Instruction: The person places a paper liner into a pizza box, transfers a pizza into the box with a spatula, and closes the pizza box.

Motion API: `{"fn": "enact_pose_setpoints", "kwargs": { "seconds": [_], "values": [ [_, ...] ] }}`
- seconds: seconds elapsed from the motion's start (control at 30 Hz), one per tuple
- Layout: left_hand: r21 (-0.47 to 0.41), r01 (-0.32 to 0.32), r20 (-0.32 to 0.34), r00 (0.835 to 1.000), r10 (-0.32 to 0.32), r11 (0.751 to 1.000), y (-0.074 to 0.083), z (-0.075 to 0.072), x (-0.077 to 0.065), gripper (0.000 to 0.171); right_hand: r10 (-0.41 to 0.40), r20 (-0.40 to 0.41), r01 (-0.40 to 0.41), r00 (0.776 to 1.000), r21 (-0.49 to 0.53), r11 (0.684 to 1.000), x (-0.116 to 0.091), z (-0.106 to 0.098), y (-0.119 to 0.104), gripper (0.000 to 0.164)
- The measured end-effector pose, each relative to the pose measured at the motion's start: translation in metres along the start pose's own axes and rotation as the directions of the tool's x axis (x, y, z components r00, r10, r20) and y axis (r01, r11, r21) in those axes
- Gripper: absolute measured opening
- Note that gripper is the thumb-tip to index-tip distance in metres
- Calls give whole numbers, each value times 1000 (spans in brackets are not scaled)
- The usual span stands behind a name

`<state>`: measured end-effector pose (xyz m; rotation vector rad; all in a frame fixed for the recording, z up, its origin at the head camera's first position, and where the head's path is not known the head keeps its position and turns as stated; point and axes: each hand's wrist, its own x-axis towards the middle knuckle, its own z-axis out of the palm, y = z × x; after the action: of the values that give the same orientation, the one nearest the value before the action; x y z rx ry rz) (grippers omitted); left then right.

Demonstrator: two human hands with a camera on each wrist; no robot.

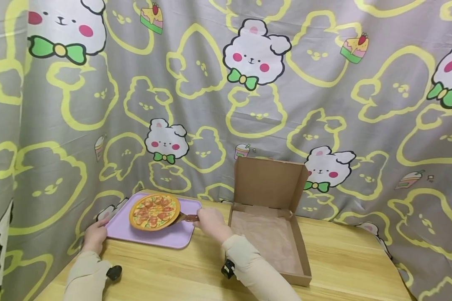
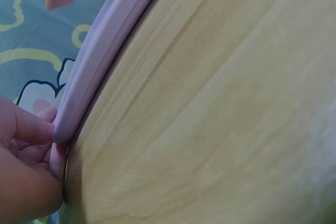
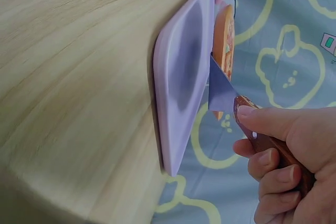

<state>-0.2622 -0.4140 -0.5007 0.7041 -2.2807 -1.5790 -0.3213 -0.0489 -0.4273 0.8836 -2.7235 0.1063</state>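
Right grip (image 1: pixel 211 224) curled round spatula (image 3: pixel 260 141), pizza (image 1: pixel 155 212) on it above lilac tray (image 1: pixel 120 228), left grip (image 1: pixel 95 236) pinching tray edge

Lilac tray (image 1: pixel 185 236); orange-rimmed pizza (image 1: pixel 155 212); brown spatula handle (image 3: pixel 266 144); grey curtain (image 1: pixel 199 104), yellow-patterned.

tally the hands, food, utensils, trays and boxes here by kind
Hands: 2 (left hand, right hand)
Food: 1 (pizza)
Utensils: 1 (spatula)
Trays: 1 (tray)
Boxes: 1 (box)
Total: 6
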Motion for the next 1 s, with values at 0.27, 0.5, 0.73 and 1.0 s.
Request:
{"fn": "enact_pose_setpoints", "kwargs": {
  "seconds": [0.27,0.5,0.73,1.0],
  "values": [
    [4,5,2,1000,-5,1000,3,0,1,63,-12,-18,13,1000,50,999,-15,-10,16,30],
    [-2,6,4,1000,-6,1000,6,3,1,61,26,-7,-25,1000,88,996,-31,-16,34,29],
    [-5,13,8,1000,-13,1000,1,5,2,62,28,-50,-24,998,85,996,-47,-20,49,26],
    [-6,1,-8,1000,-2,1000,1,5,4,63,26,-85,-16,996,109,994,-65,-28,65,26]
  ]
}}
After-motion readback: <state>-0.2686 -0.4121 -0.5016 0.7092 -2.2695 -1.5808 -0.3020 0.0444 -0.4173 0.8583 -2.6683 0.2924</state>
